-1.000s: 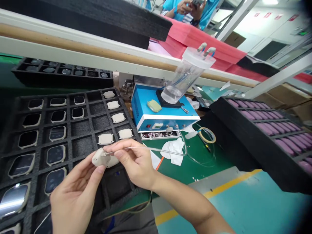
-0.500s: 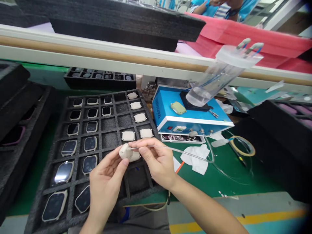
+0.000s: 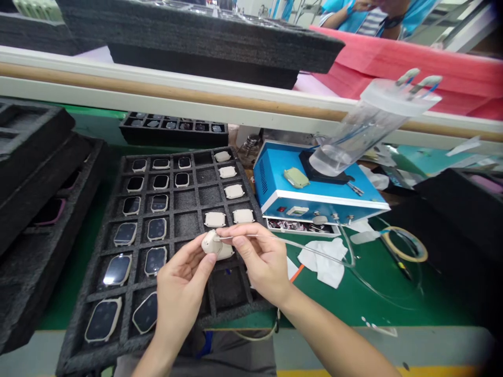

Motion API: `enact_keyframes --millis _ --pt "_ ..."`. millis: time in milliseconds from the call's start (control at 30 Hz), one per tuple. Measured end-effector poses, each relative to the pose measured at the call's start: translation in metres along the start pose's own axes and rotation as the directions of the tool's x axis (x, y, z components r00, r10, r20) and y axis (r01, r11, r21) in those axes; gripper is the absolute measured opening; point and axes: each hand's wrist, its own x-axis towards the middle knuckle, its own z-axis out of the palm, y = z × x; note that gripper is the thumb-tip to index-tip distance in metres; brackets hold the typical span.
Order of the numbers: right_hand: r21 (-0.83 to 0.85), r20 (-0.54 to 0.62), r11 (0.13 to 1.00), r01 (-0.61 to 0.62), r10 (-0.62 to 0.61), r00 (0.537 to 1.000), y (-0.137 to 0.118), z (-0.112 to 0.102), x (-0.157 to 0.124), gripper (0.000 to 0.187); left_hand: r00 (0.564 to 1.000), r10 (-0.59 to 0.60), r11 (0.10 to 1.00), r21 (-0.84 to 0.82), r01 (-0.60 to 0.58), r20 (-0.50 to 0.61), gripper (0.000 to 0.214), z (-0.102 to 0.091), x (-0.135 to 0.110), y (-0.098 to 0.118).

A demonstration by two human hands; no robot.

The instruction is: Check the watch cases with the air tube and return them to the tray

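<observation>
My left hand pinches a small cream watch case above the black foam tray. My right hand grips a thin clear tube whose tip touches the case. The tube runs back to the blue machine. In the tray's cells lie several dark-screened watch cases and cream ones turned face down. Several cells near my hands are bare.
A tilted clear canister stands on the blue machine. White wipes lie on the green mat beside a coiled yellow tube. More black foam trays sit left, right and on the shelf. A person in blue stands behind.
The view has swung left and down, so the tray and hands sit more to the right of the picture. Both hands keep the same hold on the case and tube.
</observation>
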Motion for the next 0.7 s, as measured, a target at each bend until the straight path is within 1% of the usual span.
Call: enact_keyframes --millis 233,500,700 --pt "0.004 0.001 1.000 0.013 -0.013 1.000 0.0008 0.0005 -0.0002 0.009 1.000 0.009 1.000 -0.017 -0.008 0.009 0.037 0.0001 0.0004 0.0003" --pt "-0.034 -0.014 0.999 0.017 -0.018 1.000 0.0012 -0.0001 -0.0021 0.009 1.000 0.008 0.998 -0.059 -0.007 0.025 0.033 0.0007 0.0001 0.0013" --pt "-0.032 -0.009 0.999 0.016 -0.017 1.000 0.0016 -0.0007 -0.0023 0.009 1.000 0.010 0.999 -0.053 -0.009 0.019 0.033 0.0011 0.0002 0.0012"
